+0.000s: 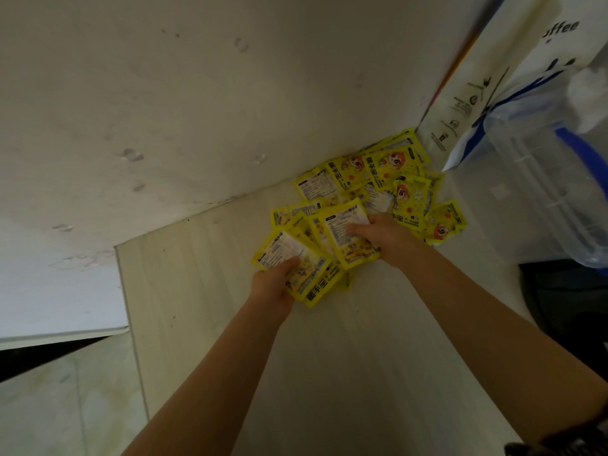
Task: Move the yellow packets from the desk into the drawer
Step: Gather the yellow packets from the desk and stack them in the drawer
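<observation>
Several yellow packets (pixel 385 179) with cartoon prints lie heaped on the pale wooden desk (pixel 210 291), against the wall at the far right. My left hand (pixel 273 284) is closed on a small stack of yellow packets (pixel 289 255) at the near left of the heap. Just to its right, my right hand (pixel 381 235) grips another few packets (pixel 345 232), thumb on top. The remaining packets spread behind and to the right of both hands. No drawer is in view.
A white paper bag with blue print (pixel 487 90) stands at the desk's far right corner. A clear plastic bin with a blue handle (pixel 546 179) sits beside it. The stained white wall (pixel 164 110) rises behind the desk. The desk's left edge drops to the floor (pixel 59 406).
</observation>
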Motion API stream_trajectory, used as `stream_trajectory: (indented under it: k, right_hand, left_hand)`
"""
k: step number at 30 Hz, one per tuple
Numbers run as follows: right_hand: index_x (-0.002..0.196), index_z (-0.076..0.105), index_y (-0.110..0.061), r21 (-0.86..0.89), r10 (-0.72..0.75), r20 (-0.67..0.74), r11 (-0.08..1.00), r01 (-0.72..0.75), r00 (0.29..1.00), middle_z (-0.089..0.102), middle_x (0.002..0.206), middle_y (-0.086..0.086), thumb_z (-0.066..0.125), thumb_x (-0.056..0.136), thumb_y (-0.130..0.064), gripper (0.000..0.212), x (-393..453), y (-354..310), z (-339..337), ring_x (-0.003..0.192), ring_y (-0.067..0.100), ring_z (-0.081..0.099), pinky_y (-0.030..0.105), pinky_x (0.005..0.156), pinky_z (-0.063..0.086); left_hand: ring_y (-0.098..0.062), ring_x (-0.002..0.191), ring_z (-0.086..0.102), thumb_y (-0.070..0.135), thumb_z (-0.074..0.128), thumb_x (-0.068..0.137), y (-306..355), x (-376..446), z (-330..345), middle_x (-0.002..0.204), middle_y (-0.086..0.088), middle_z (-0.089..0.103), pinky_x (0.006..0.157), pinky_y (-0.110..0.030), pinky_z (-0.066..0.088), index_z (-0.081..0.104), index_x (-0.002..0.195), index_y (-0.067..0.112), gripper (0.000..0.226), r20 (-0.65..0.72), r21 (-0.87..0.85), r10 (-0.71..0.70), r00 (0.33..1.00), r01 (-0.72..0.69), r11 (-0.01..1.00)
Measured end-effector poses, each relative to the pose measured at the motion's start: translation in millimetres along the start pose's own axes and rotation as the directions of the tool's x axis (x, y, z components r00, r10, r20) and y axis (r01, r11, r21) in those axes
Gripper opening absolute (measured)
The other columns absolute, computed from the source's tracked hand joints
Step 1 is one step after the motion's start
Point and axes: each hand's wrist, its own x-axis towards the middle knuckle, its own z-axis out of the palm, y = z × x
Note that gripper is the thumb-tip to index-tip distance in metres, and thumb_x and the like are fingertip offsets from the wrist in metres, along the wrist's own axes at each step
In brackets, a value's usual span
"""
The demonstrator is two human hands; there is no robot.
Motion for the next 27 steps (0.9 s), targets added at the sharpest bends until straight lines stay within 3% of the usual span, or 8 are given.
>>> stream_trajectory:
  k: [4, 7, 11, 14, 17, 21, 23, 27]
  right_hand:
    - [0.117, 0.062, -0.004, 0.107, 0.01, -0.01, 0.994, -0.009, 1.0, 0.07, 0.104, 0.014, 0.065, 0.087, -0.008, 0.031, -14.7, 9.0, -6.8, 0.086, 0.031, 0.069, 0.043, 0.076, 0.059]
    - [0.117, 0.06, -0.003, 0.155, -0.006, -0.04, 0.988, 0.012, 0.999, 0.07, 0.101, 0.013, 0.062, 0.089, -0.005, 0.029, -25.9, 20.5, -10.4, 0.08, 0.028, 0.069, 0.038, 0.068, 0.06]
    - [0.115, 0.063, -0.002, 0.164, 0.0, -0.101, 0.986, 0.016, 0.995, 0.068, 0.111, 0.02, 0.063, 0.088, -0.008, 0.028, -41.1, 39.4, -14.2, 0.096, 0.037, 0.068, 0.054, 0.085, 0.055]
    - [0.113, 0.065, -0.005, 0.16, -0.001, -0.118, 0.987, 0.02, 0.993, 0.07, 0.107, 0.019, 0.064, 0.087, -0.011, 0.027, -54.7, 57.0, -17.5, 0.096, 0.036, 0.068, 0.056, 0.088, 0.053]
    - [0.113, 0.066, -0.006, 0.159, -0.01, -0.134, 0.987, 0.031, 0.991, 0.07, 0.106, 0.018, 0.065, 0.086, -0.013, 0.027, -73.6, 72.9, -19.4, 0.097, 0.036, 0.068, 0.058, 0.089, 0.052]
    - [0.112, 0.064, -0.003, 0.238, -0.029, -0.115, 0.97, 0.056, 0.993, 0.07, 0.103, 0.018, 0.059, 0.09, -0.008, 0.023, -110.2, 91.3, -21.0, 0.082, 0.031, 0.069, 0.046, 0.075, 0.059]
    - [0.109, 0.063, -0.005, 0.286, -0.039, -0.112, 0.956, 0.07, 0.993, 0.069, 0.1, 0.017, 0.057, 0.092, -0.007, 0.019, -127.5, 101.7, -20.8, 0.076, 0.027, 0.068, 0.039, 0.066, 0.059]
    - [0.108, 0.063, -0.004, 0.386, -0.007, -0.14, 0.921, 0.061, 0.99, 0.07, 0.092, 0.015, 0.055, 0.093, -0.006, 0.018, -154.8, 122.6, -17.4, 0.065, 0.023, 0.07, 0.037, 0.059, 0.06]
  left_hand:
    - [-0.031, 0.084, 0.067, -0.008, 0.06, 0.084, 0.7, -5.0, -12.0, 0.109, -0.021, 0.066, 0.072, -0.046, 0.057, 0.056, 0.119, 0.003, 0.037, -0.013, -0.001, 0.039, 0.999, -0.039, 0.999]
    - [-0.031, 0.086, 0.068, -0.007, 0.062, 0.082, -0.3, -12.1, -22.9, 0.11, -0.02, 0.067, 0.071, -0.046, 0.057, 0.057, 0.119, 0.003, 0.039, -0.024, 0.026, 0.067, 0.997, -0.066, 0.997]
    - [-0.033, 0.091, 0.068, -0.007, 0.063, 0.082, -5.9, -24.8, -38.4, 0.113, -0.021, 0.066, 0.078, -0.05, 0.056, 0.056, 0.123, 0.001, 0.042, 0.003, 0.051, 0.104, 0.995, -0.104, 0.993]
    - [-0.029, 0.083, 0.071, -0.005, 0.064, 0.081, -10.4, -37.9, -49.0, 0.107, -0.019, 0.069, 0.074, -0.049, 0.058, 0.058, 0.121, 0.001, 0.04, 0.015, 0.053, 0.125, 0.992, -0.125, 0.991]
    - [-0.032, 0.094, 0.068, -0.001, 0.064, 0.083, -16.1, -51.9, -60.3, 0.113, -0.02, 0.067, 0.079, -0.052, 0.056, 0.057, 0.123, 0.003, 0.041, 0.052, 0.068, 0.123, 0.991, -0.127, 0.99]
    - [-0.027, 0.084, 0.072, 0.001, 0.061, 0.087, -26.4, -72.1, -72.5, 0.108, -0.017, 0.07, 0.069, -0.045, 0.06, 0.059, 0.119, 0.005, 0.033, 0.128, 0.086, 0.126, 0.984, -0.137, 0.987]
    - [-0.028, 0.088, 0.071, 0.002, 0.061, 0.086, -33.2, -79.5, -77.3, 0.111, -0.018, 0.069, 0.074, -0.047, 0.059, 0.06, 0.12, 0.004, 0.034, 0.152, 0.102, 0.125, 0.98, -0.141, 0.985]
    - [-0.035, 0.105, 0.065, 0.005, 0.059, 0.089, -46.2, -93.2, -85.0, 0.118, -0.02, 0.066, 0.086, -0.055, 0.053, 0.057, 0.125, 0.004, 0.036, 0.215, 0.181, 0.09, 0.973, -0.13, 0.975]
